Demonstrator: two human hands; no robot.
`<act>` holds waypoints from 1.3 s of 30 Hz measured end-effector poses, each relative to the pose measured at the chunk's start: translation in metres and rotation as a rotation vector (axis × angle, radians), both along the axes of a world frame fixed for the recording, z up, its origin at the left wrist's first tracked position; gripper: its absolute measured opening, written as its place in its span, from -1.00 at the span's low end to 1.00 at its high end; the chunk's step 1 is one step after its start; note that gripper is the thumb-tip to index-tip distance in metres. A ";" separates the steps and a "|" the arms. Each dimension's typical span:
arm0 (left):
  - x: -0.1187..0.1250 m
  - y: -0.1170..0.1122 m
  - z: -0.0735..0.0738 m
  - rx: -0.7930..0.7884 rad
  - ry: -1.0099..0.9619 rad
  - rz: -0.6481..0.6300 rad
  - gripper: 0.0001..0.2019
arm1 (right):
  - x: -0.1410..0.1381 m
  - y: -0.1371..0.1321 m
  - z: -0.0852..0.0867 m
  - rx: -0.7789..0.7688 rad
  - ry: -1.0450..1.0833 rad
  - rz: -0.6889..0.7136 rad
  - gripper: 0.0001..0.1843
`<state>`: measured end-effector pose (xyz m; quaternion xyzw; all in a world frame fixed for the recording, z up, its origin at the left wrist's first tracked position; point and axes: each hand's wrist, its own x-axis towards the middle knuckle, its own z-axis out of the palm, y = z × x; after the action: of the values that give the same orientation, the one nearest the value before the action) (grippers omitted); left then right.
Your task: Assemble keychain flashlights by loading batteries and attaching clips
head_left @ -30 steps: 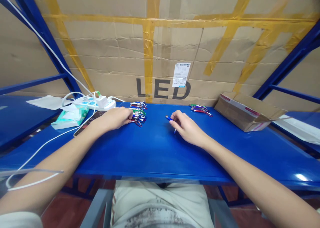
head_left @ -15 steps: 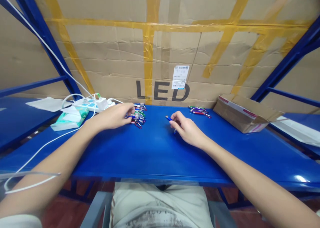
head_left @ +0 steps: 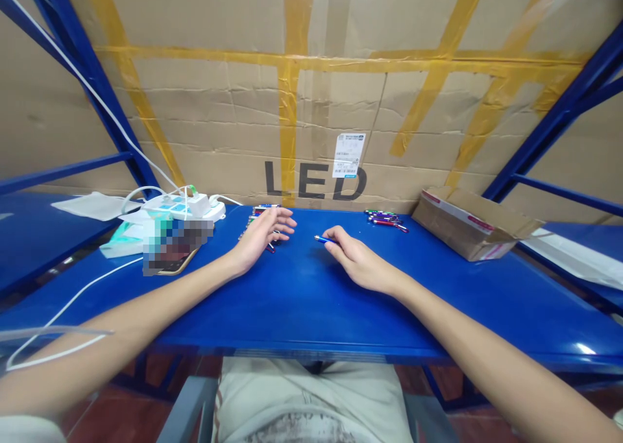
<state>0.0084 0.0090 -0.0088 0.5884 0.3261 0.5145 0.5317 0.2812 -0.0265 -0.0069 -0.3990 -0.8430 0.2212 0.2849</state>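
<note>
My left hand (head_left: 263, 235) lies on its edge on the blue table (head_left: 302, 300), fingers stretched out, over a pile of small coloured keychain flashlights (head_left: 257, 213) that it partly hides. My right hand (head_left: 357, 261) rests on the table to the right, fingers curled around a blue keychain flashlight (head_left: 322, 239) whose tip sticks out to the left. A second small pile of coloured flashlights (head_left: 385, 218) lies further back on the right, touched by neither hand.
An open cardboard box (head_left: 470, 222) sits at the back right. At the back left are a white power strip (head_left: 182, 205) with cables, a tissue pack (head_left: 127, 239) and a blurred phone (head_left: 172, 251). A taped cardboard wall marked LED (head_left: 316, 180) stands behind the table.
My left hand has come off the left pile, turned onto its edge and spread its fingers, shifting right. My right hand has stayed put with the blue flashlight. The view has tilted slightly.
</note>
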 end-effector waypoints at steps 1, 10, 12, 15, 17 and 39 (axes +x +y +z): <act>-0.002 0.001 0.001 -0.006 -0.010 0.009 -0.41 | 0.000 0.000 0.001 0.013 -0.013 0.013 -0.73; -0.007 0.003 0.001 -0.052 -0.070 0.036 -0.31 | 0.000 0.000 0.001 0.096 -0.098 0.033 -0.71; -0.007 0.003 0.001 -0.060 -0.066 0.025 -0.29 | 0.001 0.001 0.001 0.115 -0.103 0.027 -0.72; -0.007 0.001 0.002 -0.064 -0.061 -0.006 -0.24 | 0.001 0.001 0.001 0.134 -0.103 0.028 -0.72; -0.008 0.000 0.002 -0.063 -0.062 -0.040 -0.22 | 0.000 0.000 0.001 0.138 -0.103 0.034 -0.72; -0.008 0.000 0.002 -0.130 -0.100 -0.108 -0.17 | -0.003 -0.002 -0.002 0.106 -0.101 0.081 -0.71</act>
<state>0.0003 0.0087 -0.0071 0.5429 0.2996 0.4917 0.6114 0.2785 -0.0280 -0.0093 -0.3595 -0.8823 0.1674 0.2534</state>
